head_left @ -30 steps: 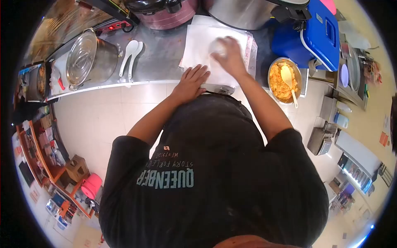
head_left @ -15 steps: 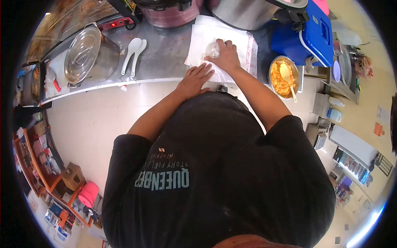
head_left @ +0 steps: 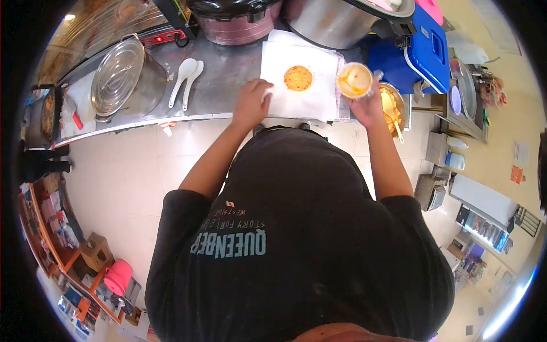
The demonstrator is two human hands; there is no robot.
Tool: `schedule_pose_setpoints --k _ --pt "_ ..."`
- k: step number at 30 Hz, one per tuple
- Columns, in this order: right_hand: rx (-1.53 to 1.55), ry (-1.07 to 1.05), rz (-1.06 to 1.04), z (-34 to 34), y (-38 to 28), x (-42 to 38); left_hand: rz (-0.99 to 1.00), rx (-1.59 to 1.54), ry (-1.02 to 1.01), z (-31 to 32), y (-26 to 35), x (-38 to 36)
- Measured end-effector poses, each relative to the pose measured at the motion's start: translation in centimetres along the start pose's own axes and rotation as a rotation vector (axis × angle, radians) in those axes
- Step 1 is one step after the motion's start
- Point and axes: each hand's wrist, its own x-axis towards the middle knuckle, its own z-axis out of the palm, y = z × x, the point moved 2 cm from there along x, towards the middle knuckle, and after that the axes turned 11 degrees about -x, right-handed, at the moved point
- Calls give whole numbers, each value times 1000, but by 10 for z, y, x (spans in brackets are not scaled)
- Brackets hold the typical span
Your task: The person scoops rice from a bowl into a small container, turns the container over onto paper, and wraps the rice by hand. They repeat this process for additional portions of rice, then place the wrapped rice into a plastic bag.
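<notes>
A round, flat patch of orange food (head_left: pixel 298 78) lies on a stack of white paper sheets (head_left: pixel 322 105) on the steel counter. My right hand (head_left: pixel 366 105), at the right of the paper, grips a clear plastic tub (head_left: pixel 354 80) with its mouth turned up and orange smears inside. My left hand (head_left: pixel 250 102) is beside the left edge of the paper, thumb apart from loosely bent fingers, with nothing visible in it. Partly behind my right hand stands a metal bowl (head_left: pixel 404 106) of orange food with a pale yellow spoon (head_left: pixel 391 108) in it.
Two white spoons (head_left: pixel 186 77) and a lidded steel pot (head_left: pixel 119 77) occupy the left of the counter. A pink cooker (head_left: pixel 236 27) and a large steel cooker (head_left: pixel 325 23) stand behind the paper. To the right is a blue cooler box (head_left: pixel 419 54).
My right hand has lifted the plastic tub off the paper and moved right, exposing the orange patch. My left hand has left its flat position on the paper and shifted left.
</notes>
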Motion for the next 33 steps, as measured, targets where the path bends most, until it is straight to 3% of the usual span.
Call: schedule_pose_setpoints --k 3,4,9,12,16,19,20,22,24,26,29,33 --pt "25 65 43 -9 11 -28 146 330 45 -7 -13 6" --pt "23 65 57 -14 18 -32 268 441 -38 -7 -18 6" --pt "82 81 52 -27 37 -50 -91 572 286 -59 -76 -13" --pt "55 108 72 -41 45 -59 -79 389 406 -96 -86 -27" --pt "55 122 92 -40 50 -63 -95 183 443 -102 -70 -13" --pt "59 111 108 -35 54 -61 -298 -356 593 -94 -81 6" --pt "59 106 114 -33 56 -60 -284 -261 659 -95 -87 9" --pt "46 98 132 -30 59 -57 91 421 636 -109 -77 17" --pt "39 91 139 -27 60 -54 42 512 601 -114 -72 19" --pt "37 89 140 -26 59 -54 -429 4 569 -103 -71 15" --pt "36 94 157 -24 61 -53 -117 25 446 -75 -73 22" --pt "10 93 201 -23 67 -48 21 361 341 -23 -46 54"
